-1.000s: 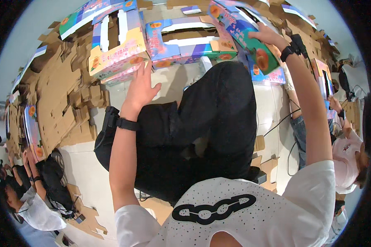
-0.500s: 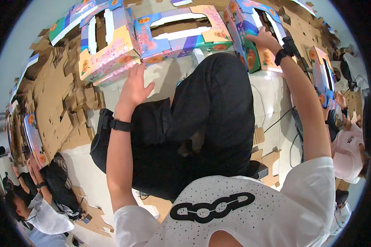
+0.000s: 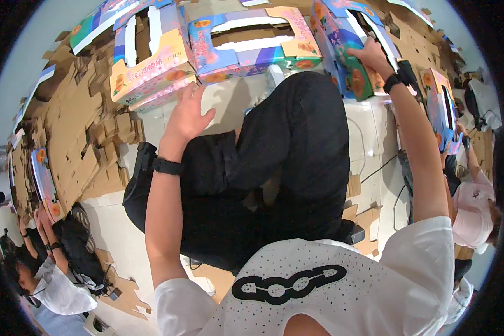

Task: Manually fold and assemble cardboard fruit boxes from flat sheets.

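Note:
My left hand point(image 3: 189, 115) reaches forward with fingers stretched and thumb apart. Its fingertips meet the near lower corner of an orange and purple printed carton point(image 3: 157, 67) with a cut-out top. Lying on the near end of another printed carton point(image 3: 339, 50) is my right hand point(image 3: 375, 59), thumb out to the left and a finger forward; its other fingers are partly hidden. Between these two stands a wide blue and yellow carton point(image 3: 257, 59), its cut-out opening showing brown cardboard inside.
Flattened brown cardboard point(image 3: 73, 129) is heaped on the left. A pale object point(image 3: 274, 75) stands beyond my raised knee. A black cable point(image 3: 381, 168) crosses the tiled floor. Co-workers sit at both sides, with a carton point(image 3: 45, 185) on the left and a carton point(image 3: 441, 109) on the right.
The view has shifted slightly, so the cartons appear a little farther right. Both my hands stay at the same cartons. The right co-worker's hand has moved beside their carton.

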The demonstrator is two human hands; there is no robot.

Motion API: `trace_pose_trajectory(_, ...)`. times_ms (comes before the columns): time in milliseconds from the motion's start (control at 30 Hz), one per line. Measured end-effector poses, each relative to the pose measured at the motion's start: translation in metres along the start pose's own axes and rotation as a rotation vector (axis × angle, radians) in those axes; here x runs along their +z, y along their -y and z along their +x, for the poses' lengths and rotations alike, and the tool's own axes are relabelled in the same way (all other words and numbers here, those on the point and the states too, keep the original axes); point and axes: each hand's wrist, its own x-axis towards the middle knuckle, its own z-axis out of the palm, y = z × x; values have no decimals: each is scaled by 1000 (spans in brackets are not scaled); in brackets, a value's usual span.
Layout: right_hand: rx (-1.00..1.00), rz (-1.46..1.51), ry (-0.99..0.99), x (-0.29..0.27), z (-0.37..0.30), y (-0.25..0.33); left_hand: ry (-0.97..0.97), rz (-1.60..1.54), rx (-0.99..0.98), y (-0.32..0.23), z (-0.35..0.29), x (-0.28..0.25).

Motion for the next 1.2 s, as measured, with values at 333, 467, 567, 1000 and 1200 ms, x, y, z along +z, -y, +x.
trace_pose_trajectory(333,-592,232,-117,-48,3,6,115,18,-63,-5,0,4)
trace_pose_trajectory(467,-769,223,5,-49,5,40,75,17,2,-1,0,6)
trace_pose_trajectory(567,-913,110,-82,-44,1,69,79,12,-32,-4,2,-1)
trace_pose_trajectory(1000,-914,110,151,-23,12,112,131,4,-21,-6,12,2)
trace_pose_trajectory(1200,-893,212,181,-42,-2,124,118,-16,-42,-3,11,4)
